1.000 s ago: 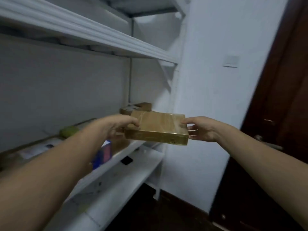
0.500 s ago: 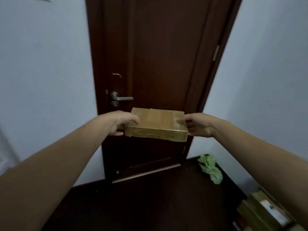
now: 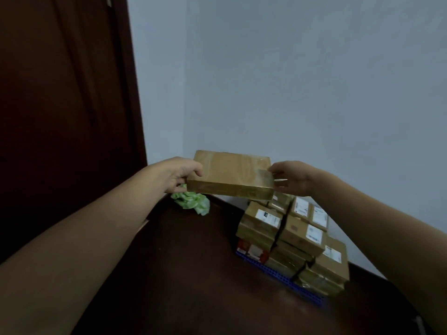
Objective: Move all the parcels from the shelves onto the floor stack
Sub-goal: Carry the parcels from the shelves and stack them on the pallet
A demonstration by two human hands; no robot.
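Both hands, left point(image 3: 180, 175) and right point(image 3: 294, 177), pinch the parcel point(image 3: 232, 172) by its short ends, long axis crosswise, in the air; the stack point(image 3: 290, 238) lies at 5 o'clock, nearer the right hand.

You carry one flat parcel point(image 3: 232, 171); roughly nine stacked parcels point(image 3: 302, 235) sit on one blue pallet point(image 3: 312, 296), with one green bag point(image 3: 191, 201) beside it.

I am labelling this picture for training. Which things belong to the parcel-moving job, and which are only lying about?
Job: flat brown parcel, gripped by left hand and right hand; floor stack of parcels; blue pallet under it.
Lying about: crumpled green bag on the floor; dark door.
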